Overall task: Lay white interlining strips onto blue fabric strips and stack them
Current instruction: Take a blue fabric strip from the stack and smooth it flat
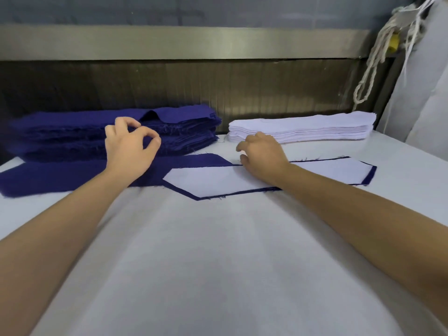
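Observation:
A tall stack of blue fabric strips (72, 132) sits at the back left, and a stack of white interlining strips (315, 127) at the back right. In front of them a single blue strip (60, 175) lies flat at the left. Overlapping its right end is another blue strip (368, 177) with a white interlining strip (213, 181) laid on it, so that only a blue border shows. My left hand (128, 149) hovers over the front of the blue stack, thumb and forefinger tips meeting, with nothing visible between them. My right hand (264, 154) rests on the far edge of the white strip with bent fingers.
The work surface is a white padded table (218, 263). A metal rail and dark panel (184, 44) close off the back. A knotted white rope (373, 64) hangs at the back right beside a grey padded panel (424, 93).

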`<state>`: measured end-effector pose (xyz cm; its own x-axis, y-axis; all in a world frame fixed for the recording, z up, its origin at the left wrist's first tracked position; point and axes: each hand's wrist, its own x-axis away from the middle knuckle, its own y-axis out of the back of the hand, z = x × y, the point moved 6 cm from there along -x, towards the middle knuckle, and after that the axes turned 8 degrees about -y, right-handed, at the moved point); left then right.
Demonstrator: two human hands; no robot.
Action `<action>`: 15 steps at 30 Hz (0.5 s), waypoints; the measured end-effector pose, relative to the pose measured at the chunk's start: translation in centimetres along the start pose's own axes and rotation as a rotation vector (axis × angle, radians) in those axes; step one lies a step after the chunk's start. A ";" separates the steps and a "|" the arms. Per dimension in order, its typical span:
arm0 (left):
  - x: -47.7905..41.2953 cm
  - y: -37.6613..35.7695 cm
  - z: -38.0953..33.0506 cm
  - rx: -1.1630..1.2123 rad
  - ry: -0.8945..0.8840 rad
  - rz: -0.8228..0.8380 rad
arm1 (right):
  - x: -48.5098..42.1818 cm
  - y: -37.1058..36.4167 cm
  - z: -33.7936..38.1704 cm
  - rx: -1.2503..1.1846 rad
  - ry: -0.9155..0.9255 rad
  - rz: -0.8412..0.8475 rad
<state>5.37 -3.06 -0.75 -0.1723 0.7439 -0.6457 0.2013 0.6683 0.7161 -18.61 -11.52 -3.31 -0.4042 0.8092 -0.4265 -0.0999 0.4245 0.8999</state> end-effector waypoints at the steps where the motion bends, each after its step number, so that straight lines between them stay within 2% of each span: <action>1: -0.2 0.3 0.4 -0.032 0.007 -0.023 | -1.0 0.1 1.2 -0.050 -0.008 -0.004; 7: -1.3 0.2 3.2 -0.108 0.076 0.020 | -6.8 0.7 6.1 -0.310 -0.104 -0.042; 15: -1.8 -1.2 5.4 -0.099 0.125 0.109 | -10.4 0.4 7.9 -0.306 -0.165 -0.029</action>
<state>10.70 -5.25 -1.84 -0.2748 0.8026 -0.5295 0.1309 0.5768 0.8063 -7.28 -16.55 0.81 -0.2473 0.8637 -0.4391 -0.3876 0.3272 0.8618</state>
